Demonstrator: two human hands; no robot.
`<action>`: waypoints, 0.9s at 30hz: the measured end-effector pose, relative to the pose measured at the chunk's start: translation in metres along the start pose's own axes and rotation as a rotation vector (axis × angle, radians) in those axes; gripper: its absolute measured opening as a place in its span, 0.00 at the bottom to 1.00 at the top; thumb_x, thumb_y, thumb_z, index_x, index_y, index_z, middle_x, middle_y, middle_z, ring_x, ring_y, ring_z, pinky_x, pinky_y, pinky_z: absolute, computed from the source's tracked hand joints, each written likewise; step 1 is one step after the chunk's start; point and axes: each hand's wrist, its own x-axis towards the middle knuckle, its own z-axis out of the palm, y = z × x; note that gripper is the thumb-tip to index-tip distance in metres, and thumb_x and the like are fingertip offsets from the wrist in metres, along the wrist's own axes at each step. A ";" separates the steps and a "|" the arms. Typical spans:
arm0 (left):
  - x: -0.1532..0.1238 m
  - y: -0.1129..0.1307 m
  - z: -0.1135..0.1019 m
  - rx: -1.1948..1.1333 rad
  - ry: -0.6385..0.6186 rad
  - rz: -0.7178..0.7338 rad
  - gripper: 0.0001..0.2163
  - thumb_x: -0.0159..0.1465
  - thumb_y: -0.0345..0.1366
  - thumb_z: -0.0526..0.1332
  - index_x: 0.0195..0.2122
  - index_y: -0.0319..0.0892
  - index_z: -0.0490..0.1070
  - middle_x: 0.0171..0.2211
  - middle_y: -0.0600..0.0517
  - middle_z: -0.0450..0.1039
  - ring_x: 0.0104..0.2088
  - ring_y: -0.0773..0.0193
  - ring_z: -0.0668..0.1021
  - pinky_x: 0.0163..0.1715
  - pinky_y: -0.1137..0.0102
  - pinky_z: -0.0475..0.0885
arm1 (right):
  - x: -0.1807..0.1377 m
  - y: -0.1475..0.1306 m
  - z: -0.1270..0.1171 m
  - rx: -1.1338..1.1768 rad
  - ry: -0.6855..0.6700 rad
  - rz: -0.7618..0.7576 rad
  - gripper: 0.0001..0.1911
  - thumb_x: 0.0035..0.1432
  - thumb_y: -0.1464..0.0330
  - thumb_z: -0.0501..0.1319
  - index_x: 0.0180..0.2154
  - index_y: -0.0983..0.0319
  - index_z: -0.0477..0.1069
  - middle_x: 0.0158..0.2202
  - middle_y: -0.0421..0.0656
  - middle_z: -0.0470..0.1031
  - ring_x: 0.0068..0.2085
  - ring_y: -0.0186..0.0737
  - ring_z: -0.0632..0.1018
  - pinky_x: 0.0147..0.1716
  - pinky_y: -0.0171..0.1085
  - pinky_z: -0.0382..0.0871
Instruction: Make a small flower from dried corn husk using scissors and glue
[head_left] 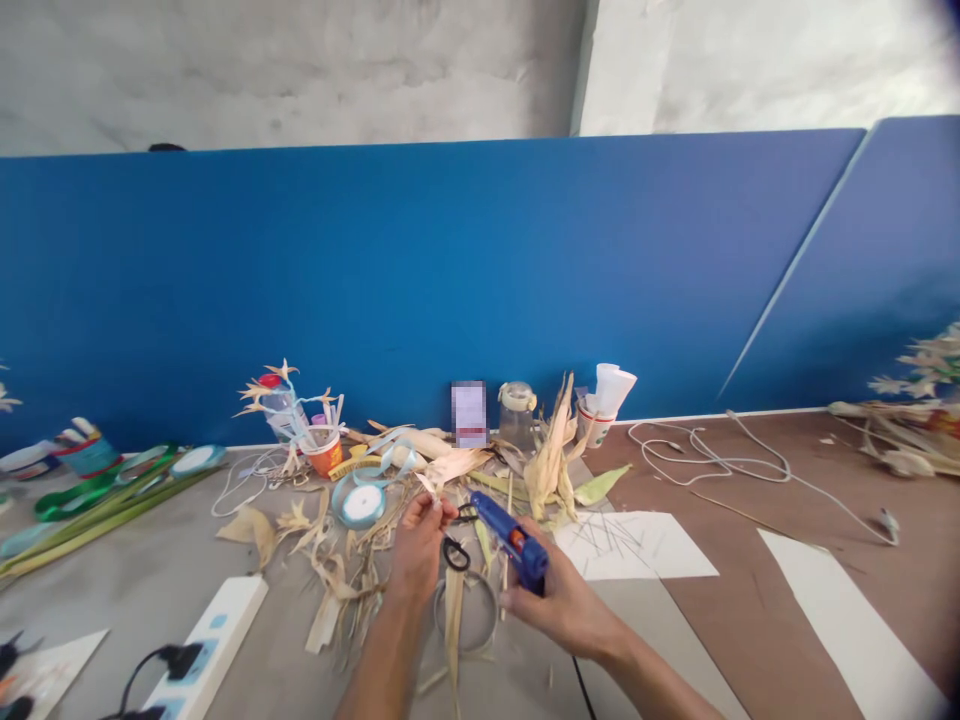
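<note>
My right hand is wrapped round a blue hot glue gun, its nozzle end pointing up and left. The fingers of my left hand are pinched on a small pale strip of corn husk, just left of the gun's tip. Black-handled scissors lie between the two hands, blades hidden. A hoop-shaped ring rests on the table below them, with a husk strip across it. Dried husks are heaped beyond the glue gun, and husk scraps lie left of my left hand.
A light-blue ribbon roll lies left of centre. Behind it stands a red cup with husk flowers. A power strip is at front left. White paper with thin wires and a loose white cable lie right. A blue partition closes the back.
</note>
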 end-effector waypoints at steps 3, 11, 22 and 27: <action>0.000 0.000 0.000 0.001 0.006 0.004 0.12 0.45 0.35 0.69 0.28 0.40 0.69 0.24 0.56 0.72 0.26 0.69 0.74 0.34 0.71 0.67 | 0.012 0.004 0.012 -0.143 0.026 -0.149 0.10 0.45 0.75 0.58 0.33 0.61 0.64 0.37 0.42 0.64 0.38 0.38 0.69 0.36 0.33 0.64; -0.001 0.003 0.001 0.016 0.102 0.002 0.13 0.41 0.31 0.70 0.28 0.40 0.70 0.23 0.55 0.72 0.25 0.67 0.73 0.29 0.71 0.66 | 0.022 0.020 0.024 -0.393 -0.029 -0.312 0.04 0.51 0.74 0.53 0.32 0.60 0.61 0.29 0.40 0.65 0.30 0.36 0.68 0.30 0.33 0.60; 0.000 0.001 -0.001 0.072 0.073 0.008 0.13 0.42 0.34 0.70 0.28 0.40 0.70 0.24 0.56 0.72 0.25 0.68 0.72 0.31 0.72 0.65 | 0.027 0.033 0.028 -0.544 0.065 -0.355 0.04 0.50 0.73 0.53 0.27 0.60 0.57 0.26 0.41 0.64 0.26 0.36 0.67 0.25 0.33 0.55; 0.000 0.001 0.000 0.070 0.068 0.000 0.14 0.41 0.34 0.70 0.28 0.40 0.70 0.24 0.56 0.72 0.25 0.68 0.72 0.31 0.72 0.65 | 0.026 0.036 0.030 -0.599 0.104 -0.341 0.05 0.48 0.73 0.54 0.26 0.59 0.56 0.25 0.40 0.64 0.25 0.36 0.66 0.24 0.33 0.53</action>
